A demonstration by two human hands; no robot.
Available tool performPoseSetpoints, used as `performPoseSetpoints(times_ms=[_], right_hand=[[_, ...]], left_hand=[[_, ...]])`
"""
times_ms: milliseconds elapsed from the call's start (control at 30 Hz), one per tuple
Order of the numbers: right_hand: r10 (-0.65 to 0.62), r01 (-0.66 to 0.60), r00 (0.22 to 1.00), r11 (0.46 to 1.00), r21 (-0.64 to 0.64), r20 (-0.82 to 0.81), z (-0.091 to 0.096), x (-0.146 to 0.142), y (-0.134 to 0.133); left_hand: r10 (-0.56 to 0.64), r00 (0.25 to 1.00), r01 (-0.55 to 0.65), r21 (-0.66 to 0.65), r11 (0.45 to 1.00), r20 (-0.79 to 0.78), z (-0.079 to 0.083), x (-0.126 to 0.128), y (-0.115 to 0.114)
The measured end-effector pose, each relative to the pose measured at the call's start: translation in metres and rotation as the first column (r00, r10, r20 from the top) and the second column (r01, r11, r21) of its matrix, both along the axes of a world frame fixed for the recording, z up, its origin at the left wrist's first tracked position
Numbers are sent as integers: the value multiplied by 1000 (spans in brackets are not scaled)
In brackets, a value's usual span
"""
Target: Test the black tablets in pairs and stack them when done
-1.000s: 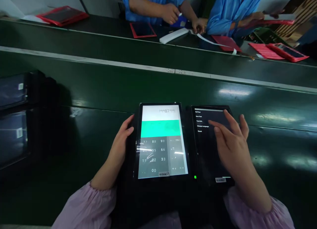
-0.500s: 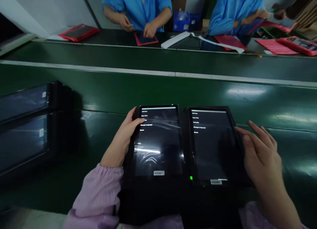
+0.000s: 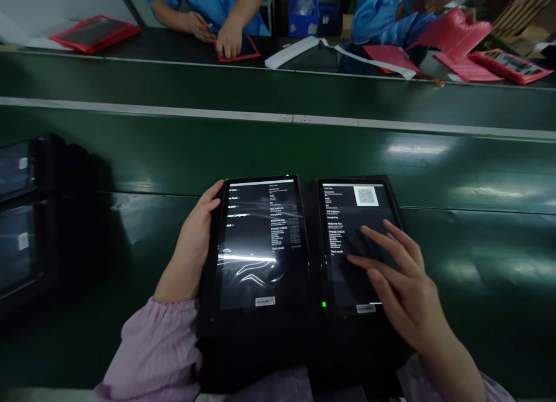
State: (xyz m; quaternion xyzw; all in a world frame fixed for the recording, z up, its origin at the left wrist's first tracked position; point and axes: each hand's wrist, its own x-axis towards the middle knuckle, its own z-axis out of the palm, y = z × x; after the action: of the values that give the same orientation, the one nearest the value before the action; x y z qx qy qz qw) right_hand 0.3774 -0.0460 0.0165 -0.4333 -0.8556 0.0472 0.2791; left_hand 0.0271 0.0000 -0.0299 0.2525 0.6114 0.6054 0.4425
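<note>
Two black tablets lie side by side on the green bench in front of me. The left tablet (image 3: 260, 245) shows a dark screen with small white text. My left hand (image 3: 193, 240) grips its left edge, thumb on the bezel. The right tablet (image 3: 354, 240) shows a dark text page with a QR code at its top. My right hand (image 3: 402, 280) hovers over its lower right part with fingers spread, fingertips close to or on the screen. Both my sleeves are pale pink.
A green conveyor belt (image 3: 278, 147) with a white stripe runs across beyond the tablets. More dark tablets (image 3: 17, 216) stand stacked at the left. Across the belt, two people in blue coats (image 3: 208, 2) handle red-cased tablets (image 3: 89, 34) and pink bags (image 3: 456, 34).
The left tablet's calculator screen gave way to a dark menu, then a text page. The right tablet now shows a QR code page. My right hand moved off to the right, then back over it.
</note>
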Motion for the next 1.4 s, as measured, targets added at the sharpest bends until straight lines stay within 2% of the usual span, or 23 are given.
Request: performPoseSetpoints(times_ms=[100, 200, 367, 500, 667, 833, 933, 1100, 1200, 1300, 1400], right_hand=[[85, -83, 996, 995, -59, 33, -3, -16, -4], [100, -97, 993, 993, -63, 55, -6, -23, -4], [-49, 47, 999, 997, 53, 20, -4, -13, 2], [-147, 150, 988, 987, 60, -57, -1, -5, 3], [-149, 150, 989, 987, 64, -26, 7, 0, 13], [-152, 147, 988, 982, 122, 32, 23, 1, 32], [-150, 146, 989, 981, 130, 20, 25, -2, 36], [-136, 137, 991, 988, 67, -15, 17, -5, 26], [-156, 157, 987, 987, 35, -35, 19, 0, 15], [-190, 190, 981, 982, -9, -34, 29, 15, 4], [-168, 165, 985, 980, -109, -23, 34, 40, -13]], left_hand=[[-34, 999, 34, 9, 999, -4, -3, -2, -1], [-28, 1000, 28, 25, 999, -1, -5, -4, -1], [-57, 997, 59, 44, 997, -54, -3, -4, -4], [-59, 994, 60, 0, 998, -94, -1, -3, -6], [-127, 971, 118, -56, 991, -201, -1, -3, -6], [-114, 982, 107, -51, 993, -149, 1, -2, -5], [-110, 983, 107, -26, 994, -147, 2, -2, -6], [-115, 979, 110, -38, 993, -166, 0, -3, -6], [-110, 982, 104, -43, 994, -155, 0, -3, -6], [-95, 987, 89, -49, 995, -129, 1, -2, -5], [-75, 990, 69, -56, 996, -120, 1, -2, -4]])
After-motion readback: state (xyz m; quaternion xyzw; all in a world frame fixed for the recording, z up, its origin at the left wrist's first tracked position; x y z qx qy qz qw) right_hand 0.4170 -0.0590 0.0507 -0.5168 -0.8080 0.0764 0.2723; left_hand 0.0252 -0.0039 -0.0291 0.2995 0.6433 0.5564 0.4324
